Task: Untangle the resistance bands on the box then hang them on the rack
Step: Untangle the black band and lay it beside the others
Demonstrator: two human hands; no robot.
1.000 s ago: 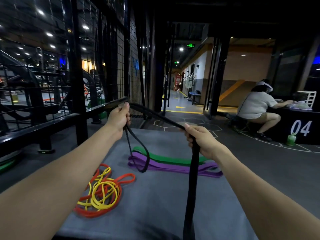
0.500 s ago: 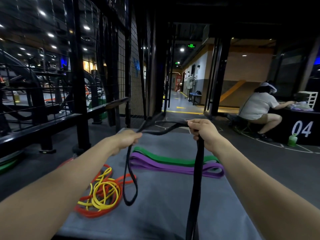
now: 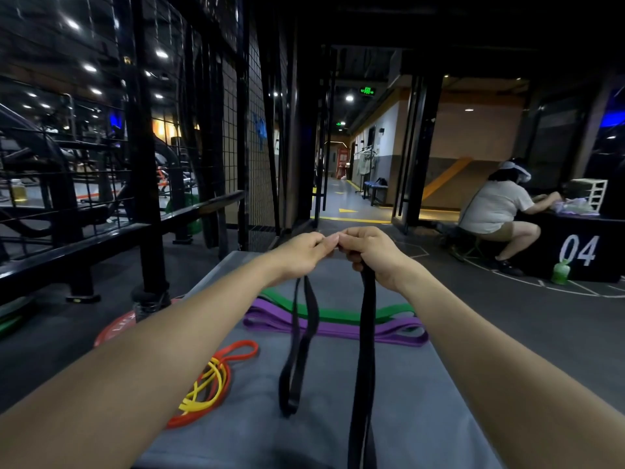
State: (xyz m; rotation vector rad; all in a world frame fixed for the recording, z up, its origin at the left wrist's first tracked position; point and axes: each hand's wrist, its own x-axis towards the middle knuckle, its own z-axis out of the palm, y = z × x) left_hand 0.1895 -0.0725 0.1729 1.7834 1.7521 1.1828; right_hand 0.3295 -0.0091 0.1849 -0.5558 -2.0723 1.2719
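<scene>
Above the grey-topped box (image 3: 416, 394), my left hand (image 3: 301, 253) and my right hand (image 3: 370, 253) meet fingertip to fingertip, and both grip a black resistance band (image 3: 365, 346). One loop of it hangs from my left hand down to the box top; a long double strand drops from my right hand past the bottom edge. A green band (image 3: 341, 313) and a purple band (image 3: 338, 328) lie flat across the box's far part. A red band (image 3: 236, 348) and a yellow band (image 3: 206, 387) lie tangled at the box's left edge. The black rack (image 3: 142, 157) stands on the left.
A horizontal black rail (image 3: 101, 238) of the rack runs at hand height on the left, with wire mesh behind it. A red weight plate (image 3: 115, 331) lies on the floor by the box. At the right a seated person (image 3: 497, 211) leans on a black "04" box (image 3: 575, 248).
My hands have come together from about a forearm's width apart. The black band's span between them has closed up, and its loop under my left hand hangs lower and narrower.
</scene>
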